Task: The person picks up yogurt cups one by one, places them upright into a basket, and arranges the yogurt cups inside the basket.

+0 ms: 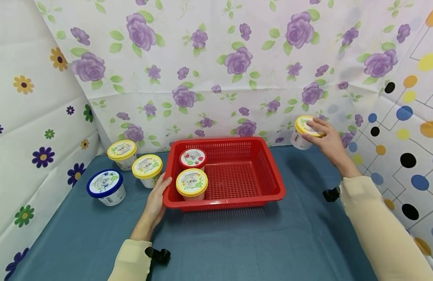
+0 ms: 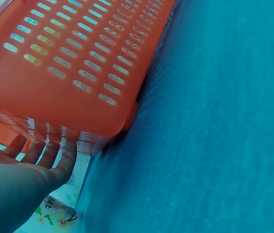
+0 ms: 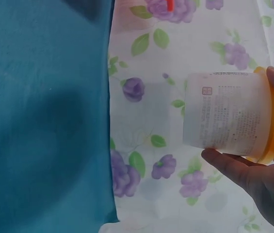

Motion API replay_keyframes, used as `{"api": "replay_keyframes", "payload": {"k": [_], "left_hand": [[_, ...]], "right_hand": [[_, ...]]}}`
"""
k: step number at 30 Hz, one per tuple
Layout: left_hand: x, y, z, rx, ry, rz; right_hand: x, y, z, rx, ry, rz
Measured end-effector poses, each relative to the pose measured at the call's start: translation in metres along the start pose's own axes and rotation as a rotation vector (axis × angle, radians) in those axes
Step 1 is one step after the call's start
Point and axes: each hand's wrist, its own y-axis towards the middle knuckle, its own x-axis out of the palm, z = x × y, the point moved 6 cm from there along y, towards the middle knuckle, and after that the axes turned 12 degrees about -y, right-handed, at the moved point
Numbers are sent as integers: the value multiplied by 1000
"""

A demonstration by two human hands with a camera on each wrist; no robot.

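A red plastic basket [image 1: 234, 202] stands on the table with a red-lidded tub [image 1: 193, 157] and a yellow-lidded tub [image 1: 192, 182] in its left end. My left hand [image 1: 155, 203] grips the basket's left end, thumb over the rim; in the left wrist view its fingers [image 2: 68, 158] bend against the slotted wall. Off to the right, my right hand [image 1: 327, 142] holds another yellow-lidded tub [image 1: 300, 141] by the lid, raised above the table. In the right wrist view that tub [image 3: 226, 111] shows a printed white side, with thumb and fingers around its yellow lid.
Left of the basket stand two yellow-lidded tubs [image 1: 122, 154] [image 1: 147, 170] and a wider blue-lidded tub [image 1: 106, 186]. A floral cloth [image 1: 216, 70] hangs behind the blue table cover [image 1: 230, 246], and a dotted sheet [image 1: 406, 156] closes off the right side.
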Motion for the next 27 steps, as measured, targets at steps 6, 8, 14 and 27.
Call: {"api": "replay_keyframes", "payload": {"k": [6, 8, 14, 27], "left_hand": [[0, 0, 0, 3, -4, -2], [0, 1, 0, 1, -4, -1], [0, 1, -1, -5, -8, 6], [0, 0, 0, -6, -8, 7]], "right_hand": [[0, 7, -11, -10, -6, -20], [0, 10, -15, -16, -17, -36], [2, 14, -33, -39, -34, -81], [6, 15, -62, -73, 88, -129]]}}
